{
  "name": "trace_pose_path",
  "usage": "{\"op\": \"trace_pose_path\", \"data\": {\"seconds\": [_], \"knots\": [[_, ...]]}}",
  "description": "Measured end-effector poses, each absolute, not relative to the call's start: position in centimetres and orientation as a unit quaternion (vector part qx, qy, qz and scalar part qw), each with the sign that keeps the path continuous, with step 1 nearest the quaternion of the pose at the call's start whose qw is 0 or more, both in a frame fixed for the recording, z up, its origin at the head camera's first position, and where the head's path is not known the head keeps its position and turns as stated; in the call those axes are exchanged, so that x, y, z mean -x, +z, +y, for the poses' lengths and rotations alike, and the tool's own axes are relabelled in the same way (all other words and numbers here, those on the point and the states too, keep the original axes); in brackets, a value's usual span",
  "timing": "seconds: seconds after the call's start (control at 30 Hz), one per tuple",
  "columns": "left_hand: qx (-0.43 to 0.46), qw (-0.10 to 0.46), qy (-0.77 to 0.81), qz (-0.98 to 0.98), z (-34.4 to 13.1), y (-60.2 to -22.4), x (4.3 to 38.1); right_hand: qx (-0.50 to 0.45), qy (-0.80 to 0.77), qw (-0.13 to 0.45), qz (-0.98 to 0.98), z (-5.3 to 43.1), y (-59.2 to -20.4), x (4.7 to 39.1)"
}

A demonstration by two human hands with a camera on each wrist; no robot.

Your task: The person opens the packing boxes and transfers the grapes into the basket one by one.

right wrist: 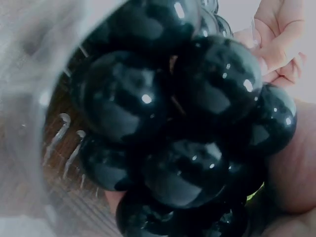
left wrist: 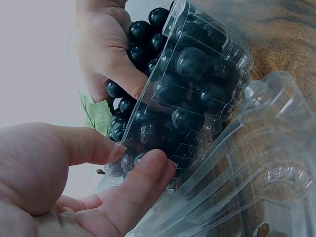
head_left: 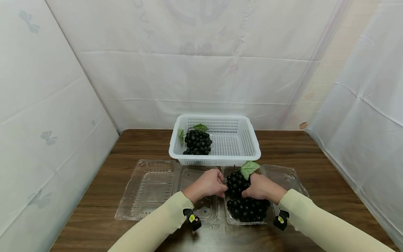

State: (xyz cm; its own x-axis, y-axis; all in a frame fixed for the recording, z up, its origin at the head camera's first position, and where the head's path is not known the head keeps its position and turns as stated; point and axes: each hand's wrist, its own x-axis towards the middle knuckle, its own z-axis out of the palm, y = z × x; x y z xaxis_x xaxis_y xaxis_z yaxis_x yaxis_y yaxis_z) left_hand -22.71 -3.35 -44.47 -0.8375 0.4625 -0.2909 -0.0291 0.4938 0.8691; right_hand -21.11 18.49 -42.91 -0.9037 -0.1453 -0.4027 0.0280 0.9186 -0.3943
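A bunch of dark grapes [head_left: 247, 210] with a green leaf [head_left: 248, 169] sits in a clear plastic clamshell box [left wrist: 224, 54]. My right hand [head_left: 264, 187] grips the bunch from the right, its thumb lying across the grapes; the leaf and grapes hide some fingers. At the box's left side, my left hand [head_left: 209, 183] pinches the rim between thumb and fingers, as the left wrist view shows. Glossy grapes [right wrist: 197, 168] fill most of the right wrist view, with the box's clear wall at its left.
Behind stands a white perforated basket [head_left: 217, 159] holding another grape bunch [head_left: 197, 141] at its left. A second clear clamshell [head_left: 154, 190] lies opened out on the left of the wooden table [head_left: 104, 196]. The right box's lid [head_left: 284, 178] spreads rightward. White sheets [head_left: 201, 80] surround the table.
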Motion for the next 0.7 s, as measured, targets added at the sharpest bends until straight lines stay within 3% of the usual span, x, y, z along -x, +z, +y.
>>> {"op": "trace_pose_path", "data": {"seconds": [0.53, 0.7], "knots": [[-0.133, 0.237, 0.472, 0.839, -3.3, -44.8, 22.7, 0.013, -0.38, 0.203, 0.903, 19.8, -43.1, 21.2], [-0.133, 0.238, 0.466, 0.841, -3.3, -44.7, 22.6, 0.012, -0.412, 0.223, 0.884, 20.2, -42.8, 21.3]]}}
